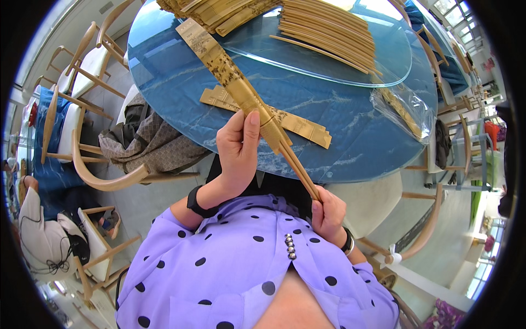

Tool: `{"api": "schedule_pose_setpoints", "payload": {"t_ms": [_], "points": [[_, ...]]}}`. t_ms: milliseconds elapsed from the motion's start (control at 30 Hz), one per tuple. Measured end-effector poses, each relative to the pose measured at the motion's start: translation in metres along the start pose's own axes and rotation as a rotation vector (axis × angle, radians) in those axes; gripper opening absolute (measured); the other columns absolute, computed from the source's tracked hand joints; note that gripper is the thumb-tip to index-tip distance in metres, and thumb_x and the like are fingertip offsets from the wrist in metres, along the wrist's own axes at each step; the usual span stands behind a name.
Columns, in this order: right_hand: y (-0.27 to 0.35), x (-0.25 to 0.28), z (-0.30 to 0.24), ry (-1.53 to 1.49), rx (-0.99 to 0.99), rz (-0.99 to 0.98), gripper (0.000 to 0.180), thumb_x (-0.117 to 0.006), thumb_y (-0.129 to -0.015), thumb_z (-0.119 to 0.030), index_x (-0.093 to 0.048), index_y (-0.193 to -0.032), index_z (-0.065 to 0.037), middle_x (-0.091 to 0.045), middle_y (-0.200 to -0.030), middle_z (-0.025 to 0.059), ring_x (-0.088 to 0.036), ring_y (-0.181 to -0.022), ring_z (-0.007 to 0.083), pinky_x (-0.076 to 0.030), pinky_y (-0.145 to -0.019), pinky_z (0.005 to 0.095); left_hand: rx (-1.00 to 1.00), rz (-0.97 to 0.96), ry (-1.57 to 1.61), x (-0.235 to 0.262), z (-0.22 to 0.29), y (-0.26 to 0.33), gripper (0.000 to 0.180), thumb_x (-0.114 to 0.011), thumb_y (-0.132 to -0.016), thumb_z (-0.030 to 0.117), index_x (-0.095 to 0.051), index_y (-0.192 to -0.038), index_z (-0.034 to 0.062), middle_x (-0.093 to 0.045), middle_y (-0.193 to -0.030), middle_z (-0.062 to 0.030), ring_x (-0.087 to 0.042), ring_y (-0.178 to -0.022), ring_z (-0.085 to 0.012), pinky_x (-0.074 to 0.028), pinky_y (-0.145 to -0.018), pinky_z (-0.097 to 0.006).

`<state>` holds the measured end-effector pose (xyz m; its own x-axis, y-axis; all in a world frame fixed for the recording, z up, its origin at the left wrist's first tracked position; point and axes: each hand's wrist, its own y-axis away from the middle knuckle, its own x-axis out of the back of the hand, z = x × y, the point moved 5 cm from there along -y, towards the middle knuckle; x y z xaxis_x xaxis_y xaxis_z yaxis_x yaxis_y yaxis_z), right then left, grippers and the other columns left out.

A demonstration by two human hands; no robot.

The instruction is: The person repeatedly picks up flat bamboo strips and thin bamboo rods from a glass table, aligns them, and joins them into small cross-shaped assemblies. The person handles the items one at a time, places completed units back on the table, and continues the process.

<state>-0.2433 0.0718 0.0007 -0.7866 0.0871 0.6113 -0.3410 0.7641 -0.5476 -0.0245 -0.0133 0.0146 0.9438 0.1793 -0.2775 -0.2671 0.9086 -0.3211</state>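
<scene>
My left hand pinches a long gold paper chopstick sleeve with a dark printed pattern, slanting from upper left to lower right. A pair of wooden chopsticks sits partly inside it, their bare ends sticking out at the lower right. Around those ends my right hand is closed, close to my body. Beneath the held sleeve, several more gold sleeves lie fanned on the blue table. Many loose chopsticks are gathered on the glass turntable, beside a pile of gold sleeves at the far edge.
A clear plastic bag with gold sleeves in it lies at the table's right. A wooden chair with a patterned grey-brown garment stands at left. Another chair is at right. A person in a light top sits at far left.
</scene>
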Motion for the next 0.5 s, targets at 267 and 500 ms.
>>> {"api": "schedule_pose_setpoints", "payload": {"t_ms": [267,500], "points": [[0.023,0.002,-0.004,-0.001,-0.049,0.034,0.022,-0.062,-0.097,-0.006,-0.064,-0.114,0.008,-0.07,-0.091,0.0179,-0.066,-0.066,0.0307,-0.052,-0.058,0.0379,-0.011,-0.056,-0.062,-0.006,-0.001,0.014,0.029,-0.05,-0.111,0.023,-0.062,-0.093,0.0033,-0.043,-0.068,0.0091,-0.03,-0.058,0.0005,-0.023,-0.051,-0.021],[0.037,-0.004,-0.006,0.019,-0.088,0.083,0.022,-0.063,-0.098,-0.008,-0.065,-0.114,0.006,-0.067,-0.083,0.0157,-0.063,-0.062,0.0294,-0.049,-0.056,0.0377,0.051,-0.111,-0.132,-0.009,0.001,0.012,0.045,-0.039,-0.113,0.039,-0.062,-0.095,0.0045,-0.044,-0.069,0.0082,-0.031,-0.058,0.0002,-0.023,-0.051,-0.021]]}}
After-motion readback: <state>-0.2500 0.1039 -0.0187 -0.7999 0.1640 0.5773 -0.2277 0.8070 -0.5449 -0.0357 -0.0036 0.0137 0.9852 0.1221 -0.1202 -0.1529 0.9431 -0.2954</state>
